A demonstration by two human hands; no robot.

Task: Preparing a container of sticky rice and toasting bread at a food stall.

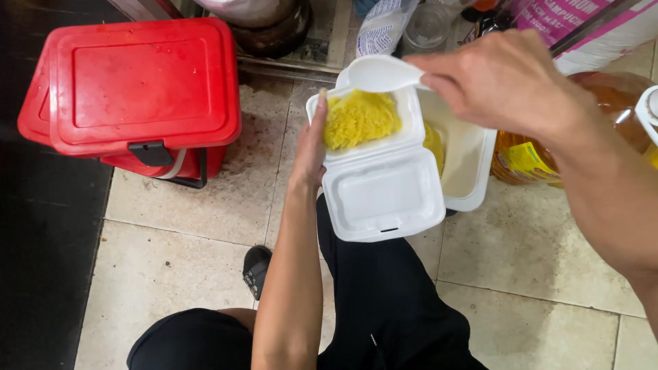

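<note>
My left hand (310,147) grips the left edge of an open white foam clamshell box (384,192), held above my knee. Yellow rice (359,118) fills its far compartment; the lid half nearest me is bare. My right hand (500,79) holds a white plastic rice paddle (378,74) just over the rice at the box's far edge. Behind and under the box stands a white tub (469,154) with more yellow rice (433,140) showing at its left side.
A red plastic cooler (137,89) with a shut lid stands on the tiled floor at the left. A large bottle of amber oil (603,123) stands at the right. Pots, bags and a pink printed sack (589,20) crowd the top. My black shoe (256,267) rests on the tiles.
</note>
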